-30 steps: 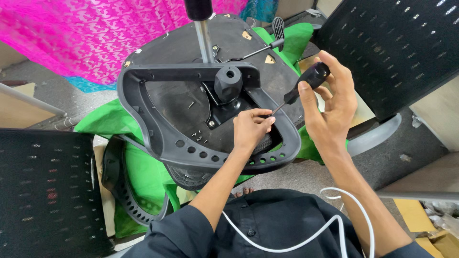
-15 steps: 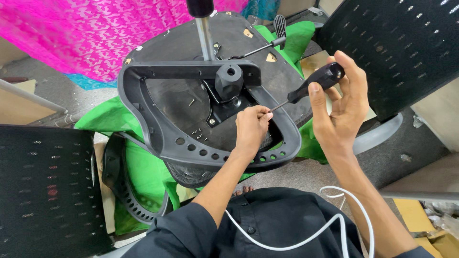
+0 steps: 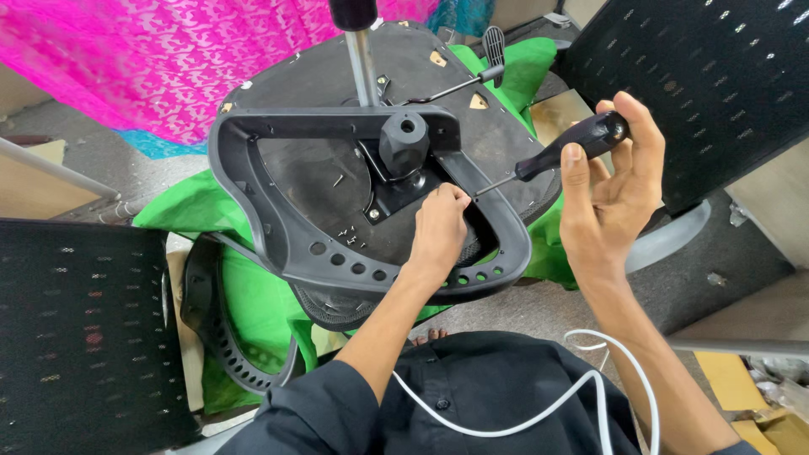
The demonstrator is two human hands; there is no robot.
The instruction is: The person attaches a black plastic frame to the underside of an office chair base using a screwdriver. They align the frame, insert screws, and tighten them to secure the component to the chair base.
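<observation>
While the right hand (image 3: 611,190) is gripping a screwdriver (image 3: 566,153), the left hand (image 3: 438,227) is pinching its tip near the seat frame (image 3: 253,194); seating the tip looks next.

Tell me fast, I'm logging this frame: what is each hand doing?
Left hand: fingers pinched at the screwdriver tip on the chair seat underside.
Right hand: closed on the screwdriver handle.

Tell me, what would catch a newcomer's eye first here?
In the centre lies an upturned grey chair seat frame, where the left hand touches its metal plate. To the right, the right hand holds a black-handled screwdriver. Bright pink fabric fills the upper left.
</observation>
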